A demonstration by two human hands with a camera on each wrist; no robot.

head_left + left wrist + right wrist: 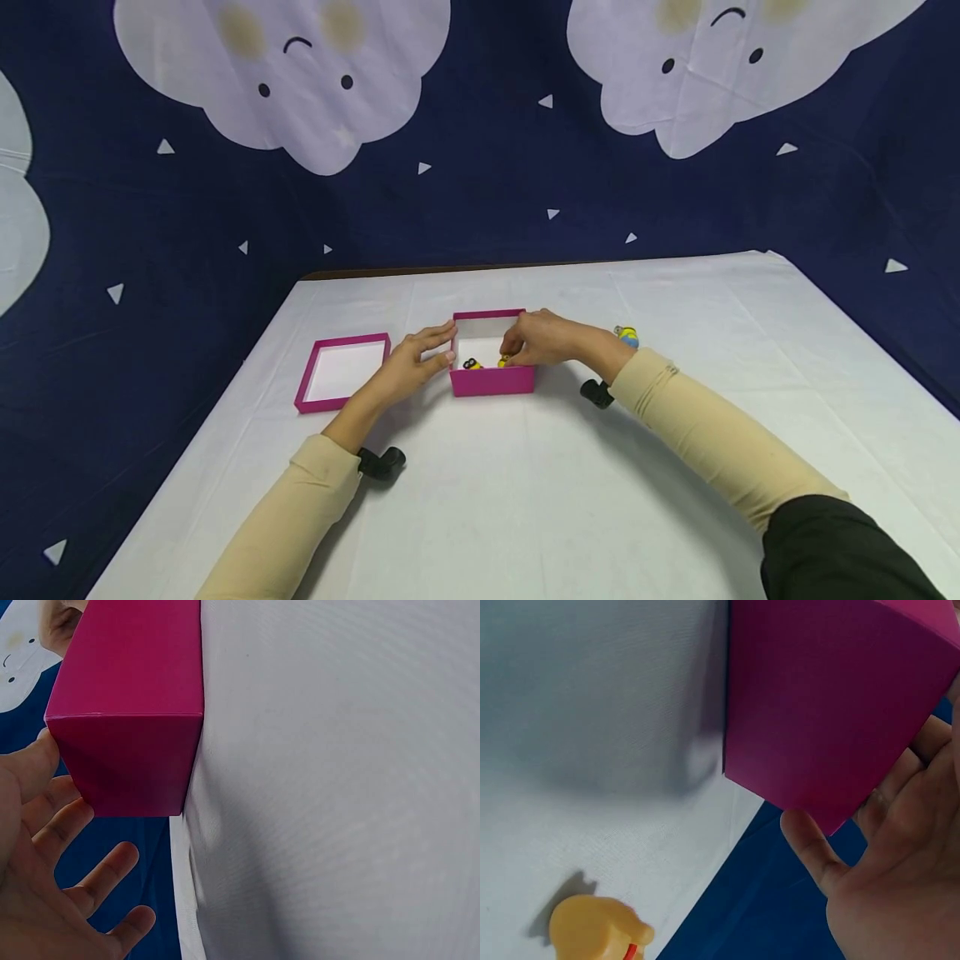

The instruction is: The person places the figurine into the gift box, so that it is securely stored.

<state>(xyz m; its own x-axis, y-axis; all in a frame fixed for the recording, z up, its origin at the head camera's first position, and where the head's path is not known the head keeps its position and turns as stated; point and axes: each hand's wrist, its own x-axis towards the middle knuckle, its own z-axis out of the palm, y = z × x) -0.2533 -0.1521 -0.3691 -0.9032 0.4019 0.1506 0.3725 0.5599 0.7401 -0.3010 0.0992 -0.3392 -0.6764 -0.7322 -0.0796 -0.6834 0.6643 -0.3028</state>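
Observation:
A pink box (492,382) with a white inside stands on the white table, its top uncovered. My left hand (412,362) touches the box's left side, fingers spread; the left wrist view shows the same hand (52,847) at the edge of the box (124,761). My right hand (546,336) reaches over the right wall and pinches a small yellow figure (504,361) inside. Another black-and-yellow figure (472,364) lies in the box to the left. In the right wrist view the box (825,705) hides most fingertips of the right hand (900,847).
A pink-rimmed lid (305,385) lies left of the box, white inside up. A yellow-and-blue figure (627,336) is on the table beyond my right wrist. A yellow toy (592,926) with a red mark shows in the right wrist view. Behind the table hangs a dark blue cloth (495,208).

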